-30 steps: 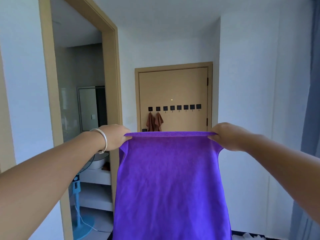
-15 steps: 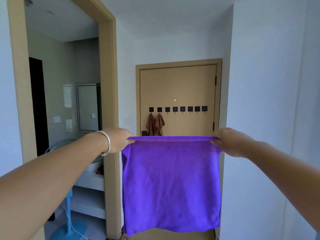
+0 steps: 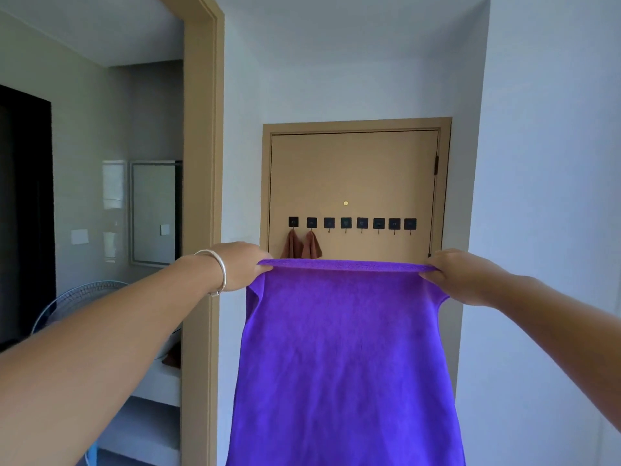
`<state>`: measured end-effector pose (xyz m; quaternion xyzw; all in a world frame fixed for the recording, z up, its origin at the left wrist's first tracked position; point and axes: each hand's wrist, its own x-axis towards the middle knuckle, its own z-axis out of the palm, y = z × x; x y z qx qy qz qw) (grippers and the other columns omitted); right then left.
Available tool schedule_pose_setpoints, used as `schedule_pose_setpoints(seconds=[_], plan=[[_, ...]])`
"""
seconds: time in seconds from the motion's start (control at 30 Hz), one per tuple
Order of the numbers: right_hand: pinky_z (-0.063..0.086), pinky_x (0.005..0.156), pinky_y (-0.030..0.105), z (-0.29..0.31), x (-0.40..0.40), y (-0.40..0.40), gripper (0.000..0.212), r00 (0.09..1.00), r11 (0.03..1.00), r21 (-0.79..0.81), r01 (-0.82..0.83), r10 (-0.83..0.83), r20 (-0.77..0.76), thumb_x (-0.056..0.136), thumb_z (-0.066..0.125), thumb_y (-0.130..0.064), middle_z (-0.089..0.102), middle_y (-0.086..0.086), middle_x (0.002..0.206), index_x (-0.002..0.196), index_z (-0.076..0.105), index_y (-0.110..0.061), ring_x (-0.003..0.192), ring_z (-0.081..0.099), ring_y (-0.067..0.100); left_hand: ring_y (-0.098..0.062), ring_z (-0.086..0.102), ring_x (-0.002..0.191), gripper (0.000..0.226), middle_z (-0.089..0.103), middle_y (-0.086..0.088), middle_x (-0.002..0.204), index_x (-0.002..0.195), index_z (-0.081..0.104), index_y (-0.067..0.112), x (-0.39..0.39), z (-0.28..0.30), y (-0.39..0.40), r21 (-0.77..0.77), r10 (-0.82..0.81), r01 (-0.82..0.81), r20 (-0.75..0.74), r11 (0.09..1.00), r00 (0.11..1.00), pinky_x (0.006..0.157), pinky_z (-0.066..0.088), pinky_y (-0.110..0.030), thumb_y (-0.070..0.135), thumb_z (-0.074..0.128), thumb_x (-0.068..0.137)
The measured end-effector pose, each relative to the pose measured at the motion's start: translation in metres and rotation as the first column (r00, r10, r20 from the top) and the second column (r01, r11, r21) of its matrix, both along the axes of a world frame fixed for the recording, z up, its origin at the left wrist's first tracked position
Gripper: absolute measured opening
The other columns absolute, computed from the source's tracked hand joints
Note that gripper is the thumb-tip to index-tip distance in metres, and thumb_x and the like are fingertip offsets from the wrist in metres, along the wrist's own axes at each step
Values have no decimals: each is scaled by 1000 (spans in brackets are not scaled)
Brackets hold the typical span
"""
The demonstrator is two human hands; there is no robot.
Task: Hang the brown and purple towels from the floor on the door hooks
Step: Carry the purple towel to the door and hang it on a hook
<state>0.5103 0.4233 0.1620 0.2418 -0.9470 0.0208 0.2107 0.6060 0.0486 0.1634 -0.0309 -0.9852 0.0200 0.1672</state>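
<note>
Hands, left hand [image 3: 243, 265] and right hand [image 3: 462, 275], pinch the purple towel [image 3: 342, 358] taut, now nearer the door hooks [image 3: 361, 223] beside two hung brown towels [image 3: 300, 245].

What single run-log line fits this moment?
left hand: grips purple towel | right hand: grips it | brown towels: on hooks

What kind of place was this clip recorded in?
Probably a home hallway beside a bathroom: a closed door with a row of hooks, two brown towels hanging, and a mirror through the doorway.
</note>
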Motion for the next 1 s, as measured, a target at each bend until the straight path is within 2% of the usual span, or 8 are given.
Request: schedule_pose_setpoints(seconds=[0.1,0.2,0.33,0.5,0.7,0.87,1.0], plan=[[39,60,24,5,-34,-30,34,1000,1000,-19,-10,10,-19,102,35,-34,51,-8,80,69,47,-32,75,51,8,-20,56,77,36,59,-1,83,70,50,28,-36,4,-31,-3,4,-4,-24,1000,1000,74,47,-38,36,34,101],[45,66,28,3,-67,-57,35,1000,999,-33,-4,4,-11,101,36,-34,52,-8,80,68,46,-34,76,52,10,-18,55,77,36,58,1,83,69,49,30,-68,3,-57,-7,9,-9,-27,1000,1000,75,47,-38,36,35,102],[52,78,36,-4,-107,-85,29,1000,1000,-10,0,0,11,101,34,-35,56,-5,86,81,54,-32,84,55,15,-21,57,76,37,59,-1,81,73,53,23,-106,-5,-87,-4,5,-5,-1,1000,1000,73,48,-39,36,35,101],[52,84,37,-9,-157,-112,32,999,1000,7,-1,0,39,102,34,-35,60,-3,98,102,64,-25,92,57,17,-19,58,85,36,60,1,91,89,62,22,-156,-9,-113,-30,19,-18,33,999,999,83,50,-43,39,33,102],[50,84,34,-15,-235,-132,34,999,999,36,-9,7,39,102,33,-34,61,-2,104,109,65,-25,96,56,18,-17,58,89,36,61,2,97,100,64,24,-227,-13,-129,-59,42,-40,36,997,998,85,50,-39,40,32,102],[51,86,38,-6,-314,-140,35,999,1000,6,-28,28,20,102,33,-35,60,-2,104,109,65,-24,96,55,18,-17,58,91,36,61,2,99,98,63,23,-299,-3,-138,-82,78,-77,10,994,997,86,49,-38,41,32,102],[49,87,40,5,-379,-139,34,999,999,-22,-30,30,12,101,33,-35,58,0,107,107,64,-24,99,54,20,-20,59,98,38,62,1,107,110,63,21,-359,12,-138,-102,90,-90,-1,991,996,89,48,-38,42,32,102]])
